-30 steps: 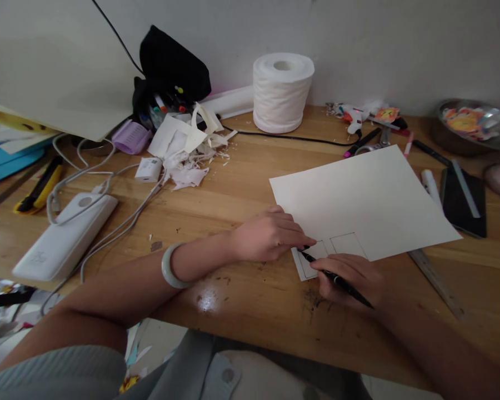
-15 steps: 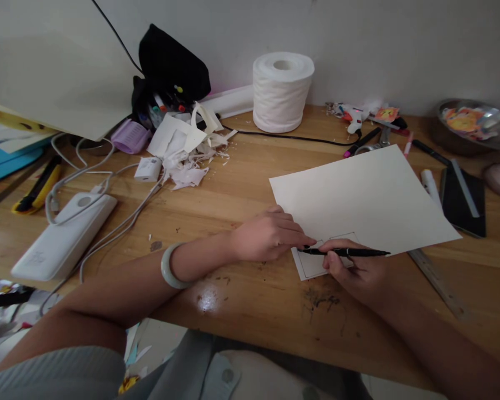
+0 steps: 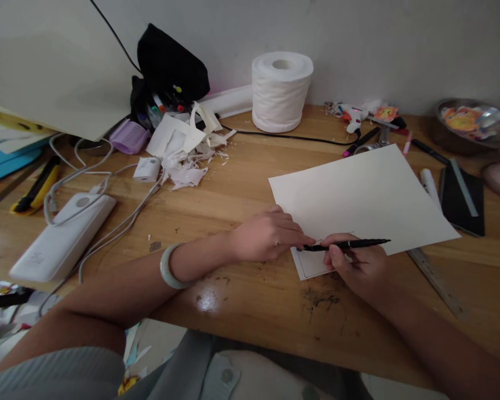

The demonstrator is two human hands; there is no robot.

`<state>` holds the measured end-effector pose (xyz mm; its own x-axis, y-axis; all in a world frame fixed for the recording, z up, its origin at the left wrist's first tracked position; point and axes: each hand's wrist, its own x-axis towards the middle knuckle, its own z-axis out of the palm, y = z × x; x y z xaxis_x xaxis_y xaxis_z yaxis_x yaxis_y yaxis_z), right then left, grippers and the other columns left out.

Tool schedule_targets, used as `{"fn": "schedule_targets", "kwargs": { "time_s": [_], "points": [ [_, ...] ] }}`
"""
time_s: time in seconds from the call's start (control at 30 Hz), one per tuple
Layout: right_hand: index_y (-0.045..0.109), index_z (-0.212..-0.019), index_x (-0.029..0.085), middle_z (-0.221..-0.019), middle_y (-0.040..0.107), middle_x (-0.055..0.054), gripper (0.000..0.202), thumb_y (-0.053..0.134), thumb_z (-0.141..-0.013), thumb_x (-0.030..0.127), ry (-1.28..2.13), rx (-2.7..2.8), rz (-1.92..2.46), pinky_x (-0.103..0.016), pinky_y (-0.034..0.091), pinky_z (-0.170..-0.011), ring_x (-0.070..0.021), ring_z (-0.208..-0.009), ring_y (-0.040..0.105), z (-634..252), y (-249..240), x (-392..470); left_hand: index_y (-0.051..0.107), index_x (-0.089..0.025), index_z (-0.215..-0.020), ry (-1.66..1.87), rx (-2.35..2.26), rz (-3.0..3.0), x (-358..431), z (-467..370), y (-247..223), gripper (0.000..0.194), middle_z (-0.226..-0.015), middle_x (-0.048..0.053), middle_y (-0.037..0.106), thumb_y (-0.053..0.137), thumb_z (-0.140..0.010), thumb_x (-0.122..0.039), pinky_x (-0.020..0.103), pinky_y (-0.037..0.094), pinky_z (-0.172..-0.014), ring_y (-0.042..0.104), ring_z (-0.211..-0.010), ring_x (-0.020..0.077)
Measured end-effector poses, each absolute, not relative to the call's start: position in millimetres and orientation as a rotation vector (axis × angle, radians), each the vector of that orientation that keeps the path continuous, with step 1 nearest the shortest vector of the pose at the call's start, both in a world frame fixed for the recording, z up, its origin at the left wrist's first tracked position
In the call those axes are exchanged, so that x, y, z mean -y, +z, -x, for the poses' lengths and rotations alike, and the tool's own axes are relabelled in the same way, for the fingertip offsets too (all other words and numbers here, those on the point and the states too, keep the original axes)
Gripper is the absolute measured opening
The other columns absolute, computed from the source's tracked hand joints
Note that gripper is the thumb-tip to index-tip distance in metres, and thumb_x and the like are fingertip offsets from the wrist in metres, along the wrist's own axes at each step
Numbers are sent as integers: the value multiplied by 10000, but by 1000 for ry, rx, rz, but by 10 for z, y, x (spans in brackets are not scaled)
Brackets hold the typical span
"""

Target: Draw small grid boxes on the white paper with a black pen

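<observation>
A sheet of white paper (image 3: 358,194) lies slanted on the wooden table, with a thin black outline drawn in its near left corner. My right hand (image 3: 356,266) grips a slim black pen (image 3: 362,243) low on its barrel. The pen slants left, its writing end down at the drawn outline. My left hand (image 3: 266,233) rests on the paper's left edge, palm down, index finger stretched out toward the pen's tip. The other left fingers are bent and partly hidden. A pale bangle (image 3: 166,266) circles my left wrist.
A metal ruler (image 3: 435,283) lies partly under the paper's right side. Behind stand a white tissue roll (image 3: 281,91) and a heap of paper scraps (image 3: 187,150). A white power bank (image 3: 62,236) with cables is at left, a metal bowl (image 3: 454,139) at far right.
My right hand has shifted slightly, and the pen's back end has risen a little. The left hand and paper have hardly moved.
</observation>
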<state>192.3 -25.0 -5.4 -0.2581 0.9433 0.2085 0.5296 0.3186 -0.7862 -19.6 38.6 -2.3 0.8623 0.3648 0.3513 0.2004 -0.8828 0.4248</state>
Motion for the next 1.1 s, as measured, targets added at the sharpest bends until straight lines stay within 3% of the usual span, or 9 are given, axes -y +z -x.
{"fn": "schedule_targets", "kwargs": {
  "time_s": [0.63,1.1],
  "points": [
    [555,-807,180,-536,537,37,95,460,-808,187,906,1726,1302,-166,416,-422,-66,-451,511,-1875,-28,233,541,-206,-1082,592,-416,-2661,-393,200,-43,357,-1073,-8,608,450,-769,-60,270,330,-838,528,-988,122],
    [556,-805,167,-530,537,29,152,456,-826,279,1122,1531,1349,-191,418,-422,-76,-448,506,-1863,-60,189,543,-209,-1087,513,-444,-2673,-386,198,-1,329,-996,5,634,428,-804,-86,267,328,-777,543,-902,122]
  ]
}}
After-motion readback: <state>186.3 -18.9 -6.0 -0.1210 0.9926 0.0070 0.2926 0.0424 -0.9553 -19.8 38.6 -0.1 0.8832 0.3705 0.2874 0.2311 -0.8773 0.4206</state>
